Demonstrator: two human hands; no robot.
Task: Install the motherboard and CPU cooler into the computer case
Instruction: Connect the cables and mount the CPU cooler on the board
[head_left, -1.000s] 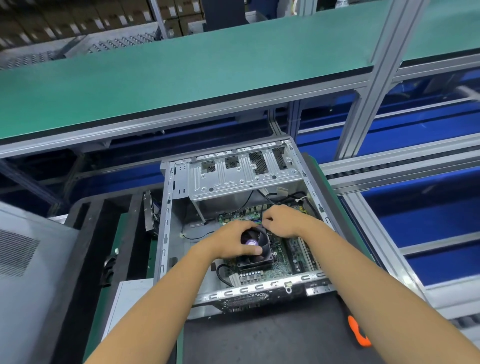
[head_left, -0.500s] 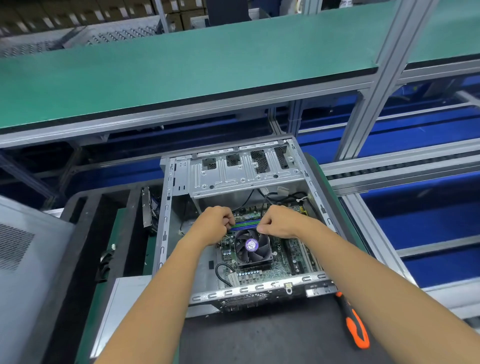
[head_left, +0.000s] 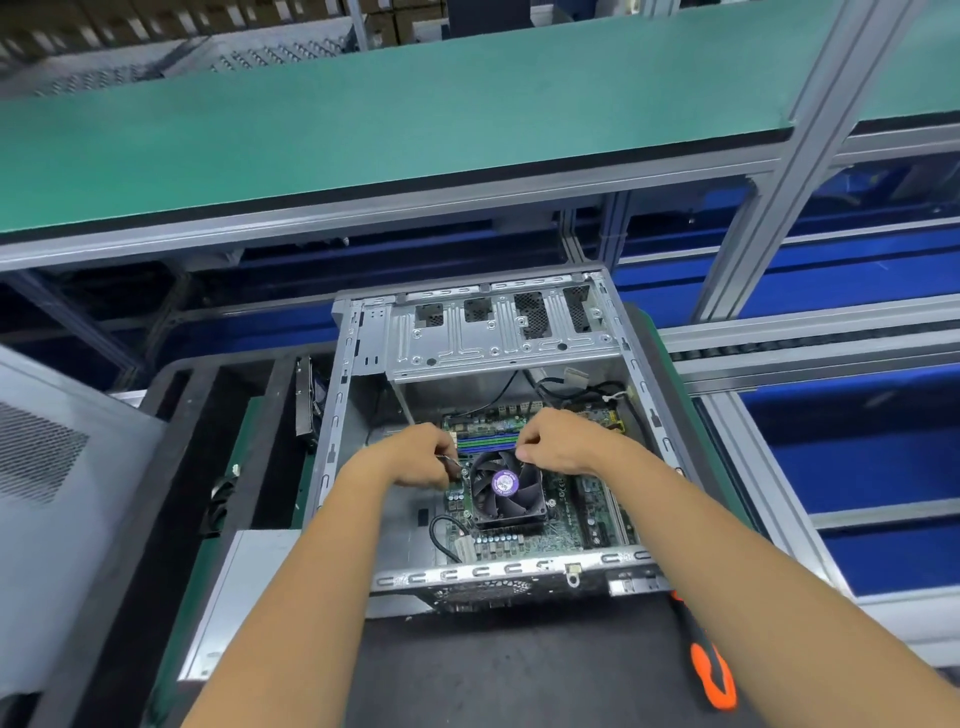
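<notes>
- Since a second ago the left hand (head_left: 415, 457) has left the fan top and now sits beside the CPU cooler (head_left: 506, 491), fingers curled, pinching something thin and pale.
- Right hand (head_left: 558, 441) is curled at the cooler's far right corner; its hold cannot be told.
- Beneath both: motherboard (head_left: 566, 525), in the computer case (head_left: 498, 332).
- Nearest, right: orange screwdriver (head_left: 711, 670).

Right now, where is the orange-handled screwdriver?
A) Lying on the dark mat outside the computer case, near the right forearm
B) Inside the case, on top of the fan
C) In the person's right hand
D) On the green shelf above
A: the screwdriver lies on the dark mat outside the computer case, and both hands are busy at the fan.
</notes>
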